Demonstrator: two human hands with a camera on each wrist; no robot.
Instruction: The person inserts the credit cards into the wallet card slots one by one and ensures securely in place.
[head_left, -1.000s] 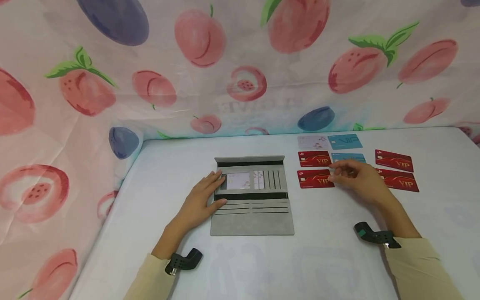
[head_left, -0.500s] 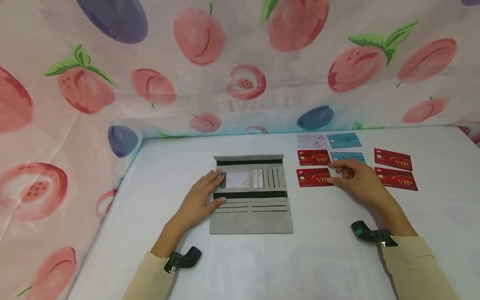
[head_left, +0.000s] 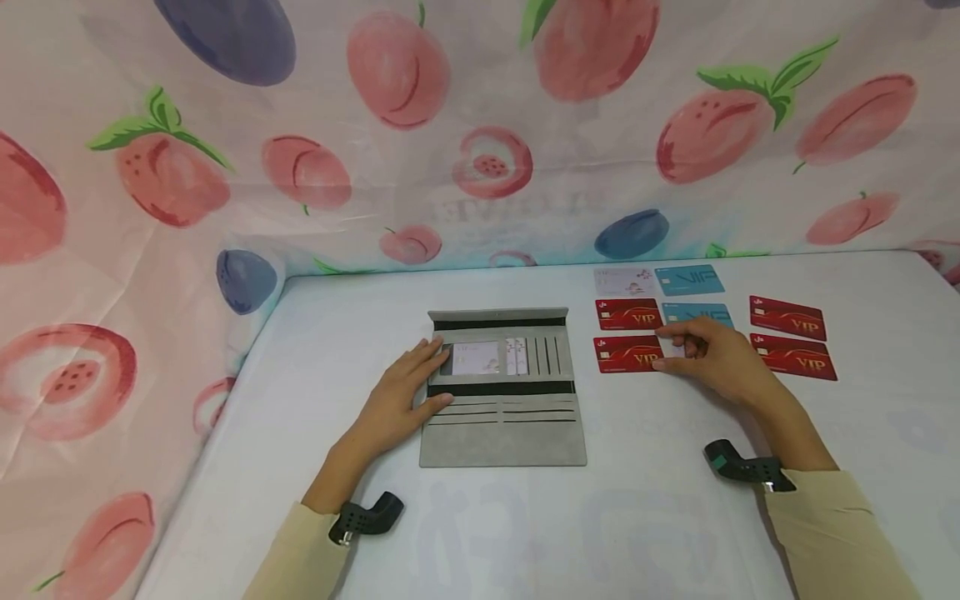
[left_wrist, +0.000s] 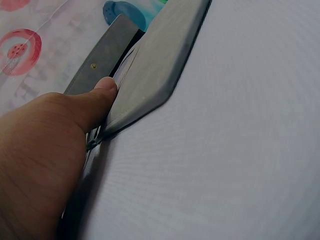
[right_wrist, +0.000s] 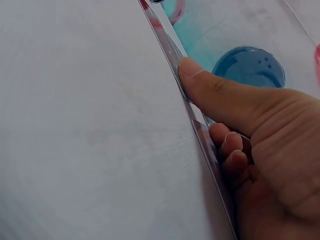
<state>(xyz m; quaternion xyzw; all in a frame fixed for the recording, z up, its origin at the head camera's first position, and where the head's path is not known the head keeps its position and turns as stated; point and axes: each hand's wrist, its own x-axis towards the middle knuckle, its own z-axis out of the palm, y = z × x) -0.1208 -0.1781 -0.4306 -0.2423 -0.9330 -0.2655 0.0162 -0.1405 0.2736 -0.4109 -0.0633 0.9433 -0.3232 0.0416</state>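
Observation:
A grey wallet (head_left: 502,450) lies unfolded on the table, with a pale card (head_left: 476,358) behind its window and pale cards in the slots beside it. My left hand (head_left: 397,408) rests on its left edge, fingers spread; the left wrist view shows the thumb (left_wrist: 104,90) on the wallet (left_wrist: 150,65). To the right, my right hand (head_left: 720,358) pinches the right end of a red VIP card (head_left: 622,355), index fingertip at the upper edge and thumb at the lower. Its other fingers curl in. Beneath it a pale card (head_left: 676,351) is mostly hidden.
Behind the hand lie another red card (head_left: 628,315), a pale card (head_left: 624,282) and two blue cards, one at the back (head_left: 690,280), one nearer (head_left: 697,313). Two more red cards (head_left: 787,317) lie right of the hand. A fruit-print cloth (head_left: 570,175) hangs behind the white table.
The right thumb has shifted slightly down toward the red card's lower edge, and the wrist has moved a little left. The left hand and wallet stay in place.

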